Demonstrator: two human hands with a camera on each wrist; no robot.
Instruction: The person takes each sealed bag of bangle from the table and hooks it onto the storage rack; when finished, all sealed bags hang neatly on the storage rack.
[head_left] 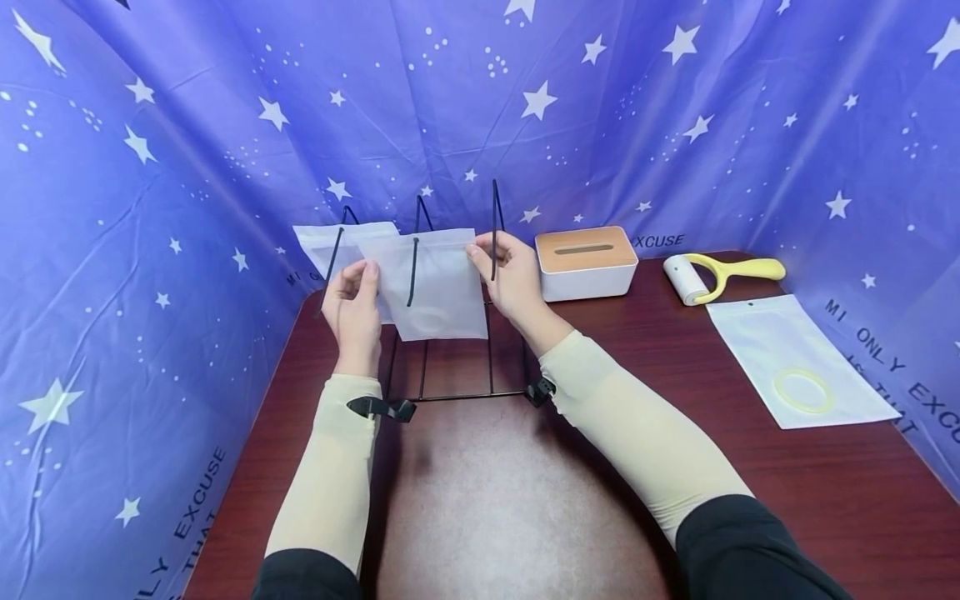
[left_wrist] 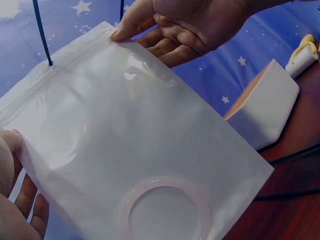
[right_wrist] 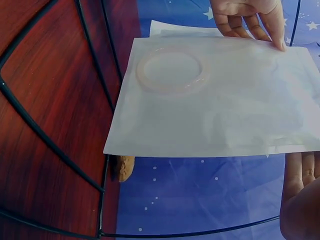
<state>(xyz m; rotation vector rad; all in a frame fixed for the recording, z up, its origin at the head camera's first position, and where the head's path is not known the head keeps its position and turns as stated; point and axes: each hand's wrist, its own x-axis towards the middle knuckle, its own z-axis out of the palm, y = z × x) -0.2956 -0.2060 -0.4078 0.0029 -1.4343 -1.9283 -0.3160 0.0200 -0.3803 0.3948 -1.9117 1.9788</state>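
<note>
A white zip pouch (head_left: pixel 442 292) hangs at the middle prong of a black wire rack (head_left: pixel 457 398), the prong's end passing through its top. Inside its lower part shows a pale pink ring (left_wrist: pixel 167 192). My left hand (head_left: pixel 354 312) pinches the pouch's left edge near the top, thumb in front. With thumb and fingers, my right hand (head_left: pixel 513 275) pinches the upper right corner, beside the rack's right prong (head_left: pixel 494 208). A second white pouch (head_left: pixel 318 242) hangs at the left prong, partly hidden behind the front pouch and my left hand.
Right of the rack stands a white tissue box (head_left: pixel 588 283) with a wooden lid. Farther right lie a yellow-handled lint roller (head_left: pixel 742 268) and another white pouch (head_left: pixel 780 333) with a yellow ring showing. A starry blue curtain (head_left: pixel 450 100) encloses the dark red table (head_left: pixel 637 350).
</note>
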